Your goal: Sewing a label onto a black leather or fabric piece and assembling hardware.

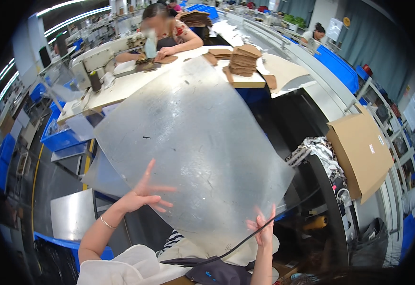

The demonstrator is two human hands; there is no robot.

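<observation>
A large translucent, scuffed plastic sheet [190,142] stands tilted in front of me, its lower part near my lap. My left hand [145,194] is at its lower left edge, fingers spread apart and slightly blurred; whether they touch it I cannot tell. My right hand [263,223] has curled fingers round the sheet's lower right edge, partly seen through the plastic. A black cable [236,246] runs diagonally beside my right hand. Another translucent sheet [100,173] shows behind the large one on the left. A dark grey cloth [217,270] lies in my lap.
A co-worker [179,35] sits at a sewing machine [88,66] on a white table [107,92] with stacked brown pieces [243,61]. A blue bin [62,135] and metal plate [69,213] are left; an open cardboard box [359,156] and crumpled foil-like material [314,154] are right.
</observation>
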